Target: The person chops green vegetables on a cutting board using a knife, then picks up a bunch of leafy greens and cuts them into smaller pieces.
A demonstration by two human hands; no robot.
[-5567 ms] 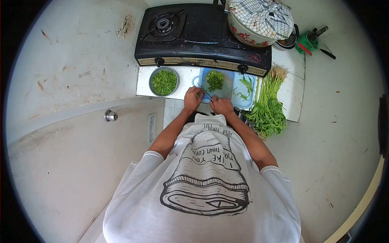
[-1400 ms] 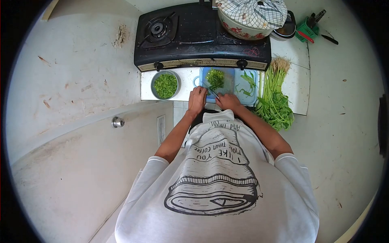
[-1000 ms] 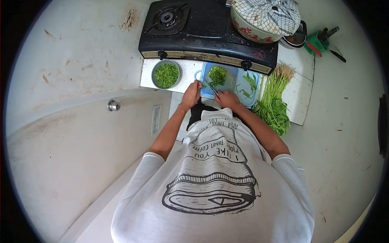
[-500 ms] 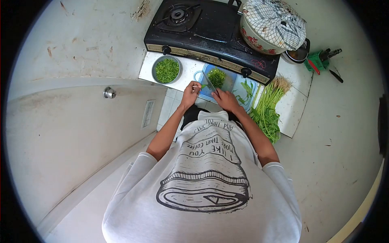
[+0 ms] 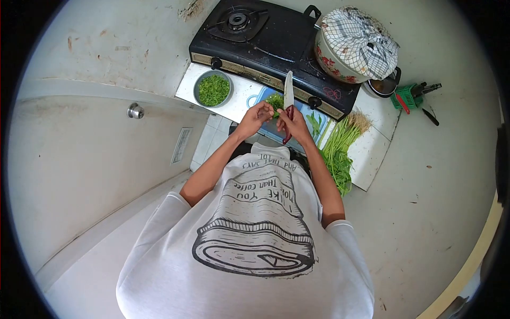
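Observation:
My right hand [image 5: 295,126] is closed round the dark red handle of a kitchen knife [image 5: 288,89], its blade pointing up towards the stove. Thumb and fingers pinched, my left hand [image 5: 255,119] is close beside the right; I cannot tell what is in its fingertips, though green shows there. Beneath both hands lies a blue cutting board [image 5: 305,109]. Finely chopped greens [image 5: 275,100] are heaped on it, partly hidden by the hands. A few loose leaves [image 5: 313,123] rest at the board's right side.
A grey bowl of chopped greens [image 5: 213,90] stands left of the board. To the right lies a bunch of leafy stems [image 5: 338,149] with roots. Behind are a black gas stove [image 5: 265,42] and a cloth-covered pot [image 5: 334,60]. A green basket [image 5: 407,97] holds utensils at far right.
The knife has swung from pointing down-right over the chopped heap to upright, lifted off the heap. My hands have come closer together, fingertips nearly meeting. The whole view has shifted slightly.

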